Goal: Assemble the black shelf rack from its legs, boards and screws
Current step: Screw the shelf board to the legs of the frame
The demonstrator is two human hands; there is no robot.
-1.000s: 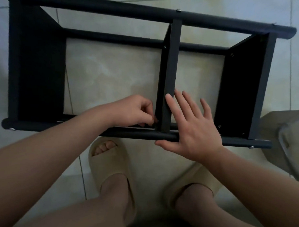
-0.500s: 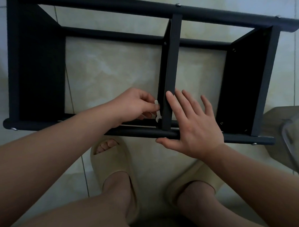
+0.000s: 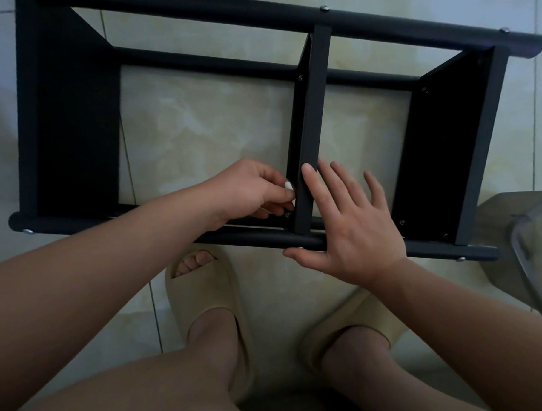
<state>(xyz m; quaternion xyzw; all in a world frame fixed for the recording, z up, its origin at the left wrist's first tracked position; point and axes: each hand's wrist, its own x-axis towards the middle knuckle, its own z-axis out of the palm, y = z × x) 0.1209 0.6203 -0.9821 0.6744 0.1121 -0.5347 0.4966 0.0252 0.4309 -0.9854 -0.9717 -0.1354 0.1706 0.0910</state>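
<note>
So the floor here is glossy pale beige tile (image 3: 213, 130) with thin grey grout lines, kinda marbled looking, and the light in the room is pretty dim. The black metal shelf rack (image 3: 193, 13) is lying on its side on those tiles, right in front of the person's feet, which are in chunky beige foam slides (image 3: 202, 298). You can see the round black leg tubes running left to right, with the nearest leg tube (image 3: 249, 237) just past the toes, and three flat black boards standing on edge between them: a left board (image 3: 74, 136), a narrow-looking middle board (image 3: 313, 110) and a right board (image 3: 441, 154). Little silver screw heads (image 3: 324, 8) show on the tubes. The left hand (image 3: 250, 190) has its fingers curled in, pinching a small white rounded piece (image 3: 288, 185) right up against the left face of the middle board, just above a small dark screw (image 3: 288, 214); can't tell what the piece is exactly. The right hand (image 3: 354, 232) is flat with fingers straight and spread, index tip on the middle board's edge, palm over the nearest tube, thumb lying just below it. Off to the right edge there's something clear and plastic (image 3: 536, 256) over a grey surface.
</note>
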